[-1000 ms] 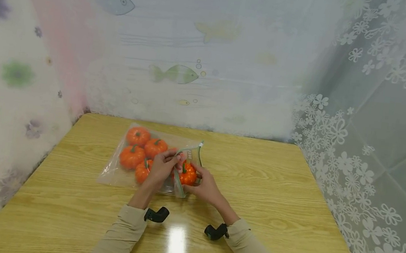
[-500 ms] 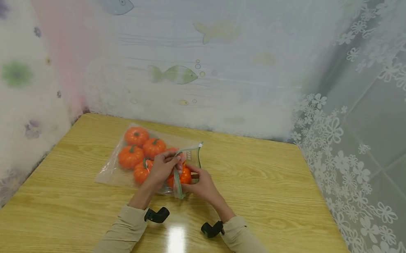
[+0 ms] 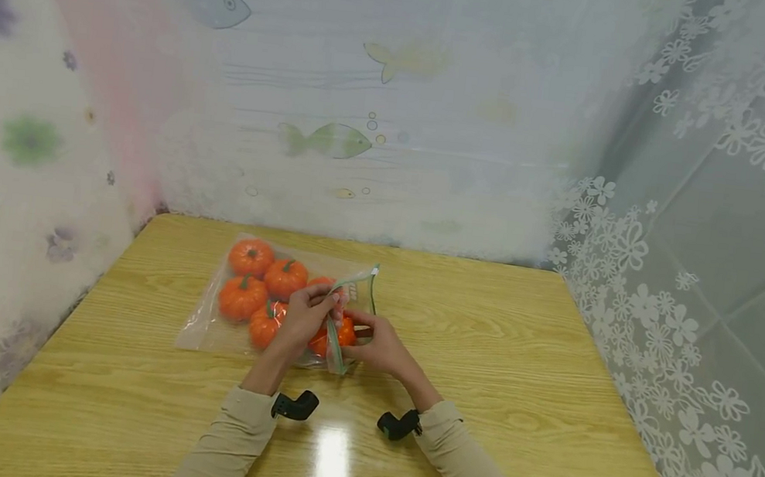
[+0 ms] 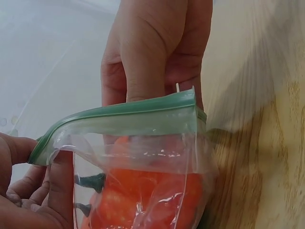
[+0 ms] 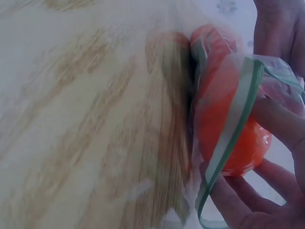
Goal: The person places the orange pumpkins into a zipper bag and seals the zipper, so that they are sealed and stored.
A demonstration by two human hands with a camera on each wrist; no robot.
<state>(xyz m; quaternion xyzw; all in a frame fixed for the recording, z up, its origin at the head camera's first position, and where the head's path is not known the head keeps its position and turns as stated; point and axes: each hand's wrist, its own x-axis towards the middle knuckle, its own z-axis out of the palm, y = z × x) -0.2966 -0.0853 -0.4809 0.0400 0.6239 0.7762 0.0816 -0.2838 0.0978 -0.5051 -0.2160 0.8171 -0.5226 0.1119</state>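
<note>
A clear zip bag [image 3: 200,334] with a green seal strip [image 4: 119,110] lies on the table, several orange toy pumpkins [image 3: 242,297] inside. My left hand [image 3: 302,320] pinches the bag's rim at the mouth. At that mouth my right hand [image 3: 381,346] holds another orange pumpkin [image 5: 255,145], mostly inside the bag. In the right wrist view, the fingers [image 5: 276,179] curl round this pumpkin, with the green strip crossing in front of it. From the left wrist, the right hand [image 4: 147,52] reaches in behind the strip, its fingertips hidden by the bag.
The wood-grain table [image 3: 515,377] extends on both sides of the bag. Patterned curtains [image 3: 433,158] hang behind and beside it. A small black wrist camera [image 3: 295,405] sits on each forearm.
My right hand has moved left, taking the pumpkin deeper into the bag. The pumpkins within have shifted slightly left. My left hand stays at the rim.
</note>
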